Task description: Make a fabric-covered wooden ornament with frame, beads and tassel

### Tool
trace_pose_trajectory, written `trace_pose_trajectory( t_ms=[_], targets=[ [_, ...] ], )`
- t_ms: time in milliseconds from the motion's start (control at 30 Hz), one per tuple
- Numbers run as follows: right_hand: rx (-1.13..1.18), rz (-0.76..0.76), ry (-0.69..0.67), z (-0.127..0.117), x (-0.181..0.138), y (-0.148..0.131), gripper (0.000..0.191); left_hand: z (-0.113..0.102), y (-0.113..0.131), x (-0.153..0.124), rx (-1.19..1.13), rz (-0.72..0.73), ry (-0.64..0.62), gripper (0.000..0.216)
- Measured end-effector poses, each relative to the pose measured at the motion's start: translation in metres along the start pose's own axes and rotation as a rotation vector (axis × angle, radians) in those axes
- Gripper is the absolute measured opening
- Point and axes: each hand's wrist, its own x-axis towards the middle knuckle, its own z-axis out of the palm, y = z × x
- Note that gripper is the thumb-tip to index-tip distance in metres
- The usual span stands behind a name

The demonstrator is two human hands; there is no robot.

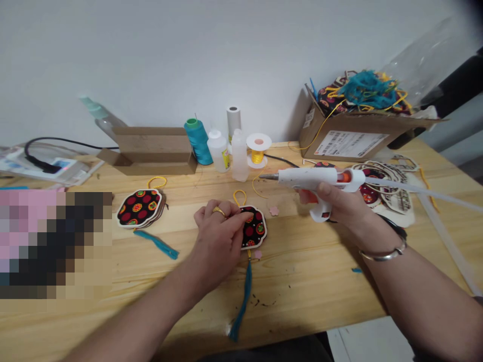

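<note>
My left hand (pixel 219 226) rests on a black fabric ornament with red and green dots (pixel 254 229), fingers curled and pinched over its left side. The ornament has a yellow loop (pixel 239 196) on top and a teal tassel (pixel 241 296) hanging toward me. My right hand (pixel 339 203) grips a white hot glue gun (pixel 313 181), held level above the table with its nozzle pointing left, a little right of and above the ornament. A small pink flower piece (pixel 273 210) lies between the two hands, another (pixel 258 254) at the ornament's lower edge.
A stack of similar ornaments (pixel 139 207) with a teal tassel (pixel 156 244) lies left. Behind stand a teal thread cone (pixel 198 141), plastic bottles (pixel 240 156), a gold cord spool (pixel 258 150) and a low cardboard box (pixel 151 150). A box of finished pieces (pixel 350 136) and cut shapes (pixel 392 193) sit right.
</note>
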Motion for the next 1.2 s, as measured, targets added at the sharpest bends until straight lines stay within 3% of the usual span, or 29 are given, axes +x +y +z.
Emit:
trace_pose_trajectory(
  t_ms=[133, 333, 800, 1200],
  targets=[
    [-0.018, -0.016, -0.010, -0.0001, 0.0020, 0.0006, 0.044, -0.0002, -0.0007, -0.0026, 0.014, 0.044, -0.004, 0.042],
    [-0.013, -0.036, 0.022, 0.0016, 0.0015, -0.0003, 0.042, 0.0023, -0.0010, -0.0021, 0.038, 0.085, -0.034, 0.036],
    [0.068, -0.026, -0.026, 0.0012, 0.0022, 0.0031, 0.041, 0.0021, -0.0011, -0.0038, 0.063, 0.074, -0.026, 0.035],
    [0.045, 0.044, 0.025, 0.0035, 0.0002, 0.0008, 0.042, -0.0031, -0.0040, -0.0027, 0.051, 0.040, 0.010, 0.039]
  ],
)
